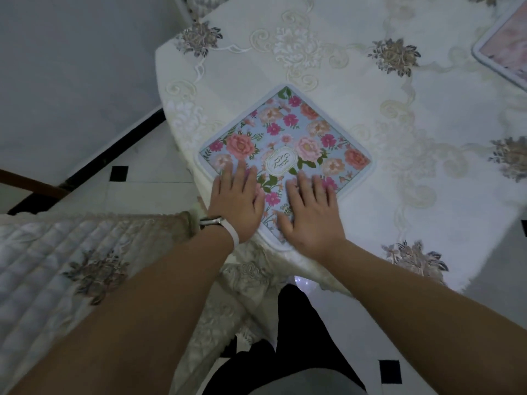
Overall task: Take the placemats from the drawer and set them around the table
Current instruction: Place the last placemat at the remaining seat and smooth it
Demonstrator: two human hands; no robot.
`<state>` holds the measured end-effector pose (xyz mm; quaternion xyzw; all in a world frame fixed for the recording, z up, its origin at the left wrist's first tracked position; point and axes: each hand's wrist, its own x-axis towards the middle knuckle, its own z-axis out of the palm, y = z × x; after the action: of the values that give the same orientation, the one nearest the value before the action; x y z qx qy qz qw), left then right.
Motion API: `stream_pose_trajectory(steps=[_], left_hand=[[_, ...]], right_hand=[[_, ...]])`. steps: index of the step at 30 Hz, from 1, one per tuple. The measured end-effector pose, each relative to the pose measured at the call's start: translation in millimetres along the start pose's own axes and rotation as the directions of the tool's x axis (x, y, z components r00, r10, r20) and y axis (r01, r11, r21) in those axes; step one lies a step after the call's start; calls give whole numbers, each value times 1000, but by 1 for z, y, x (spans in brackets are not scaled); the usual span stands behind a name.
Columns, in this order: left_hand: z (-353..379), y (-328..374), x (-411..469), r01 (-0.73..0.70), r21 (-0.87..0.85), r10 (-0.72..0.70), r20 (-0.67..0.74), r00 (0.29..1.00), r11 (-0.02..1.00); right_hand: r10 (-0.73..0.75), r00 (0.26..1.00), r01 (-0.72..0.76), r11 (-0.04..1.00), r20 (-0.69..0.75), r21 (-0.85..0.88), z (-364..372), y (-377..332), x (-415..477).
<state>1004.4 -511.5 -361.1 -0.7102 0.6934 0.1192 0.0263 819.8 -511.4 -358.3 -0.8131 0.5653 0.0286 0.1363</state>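
Observation:
A square floral placemat [291,132], light blue with pink and peach flowers and a white border, lies flat near the table's edge, turned like a diamond. My left hand [236,201] rests flat on its near left side, fingers straight, a white band at the wrist. My right hand [310,209] presses flat on its near corner, fingers spread. A second placemat [504,44] with a pinkish pattern and pale border lies at the far right, cut off by the frame.
The table wears a cream embroidered cloth [356,67] that hangs over the edge. A chair with a quilted embroidered cushion [71,260] stands close at the left. White tiled floor with black insets [390,371] shows below.

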Motion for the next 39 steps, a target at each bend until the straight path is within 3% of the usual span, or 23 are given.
stream_pose_trajectory(steps=[7, 13, 18, 24, 27, 39], left_hand=[[6, 6, -15, -55, 4, 55, 17, 998, 998], [-13, -1, 34, -211, 24, 208, 94, 974, 977], [-22, -12, 88, -144, 60, 140, 66, 988, 988], [-27, -28, 116, -18, -27, 18, 16, 1000, 999], [-29, -38, 118, 73, -69, -75, -17, 997, 995], [-23, -56, 84, 192, -93, -193, -11, 981, 977]], right_hand=[[-151, 988, 151, 988, 26, -23, 9, -26, -13], [-188, 981, 190, 981, 52, -25, -3, -8, 33], [-153, 986, 156, 987, 71, -34, -22, 19, 96], [-37, 998, 38, 999, 49, -11, -40, 68, 137], [22, 999, -22, 1000, 29, 6, -43, 89, 134], [174, 983, -175, 984, 48, 15, -40, 120, 76]])
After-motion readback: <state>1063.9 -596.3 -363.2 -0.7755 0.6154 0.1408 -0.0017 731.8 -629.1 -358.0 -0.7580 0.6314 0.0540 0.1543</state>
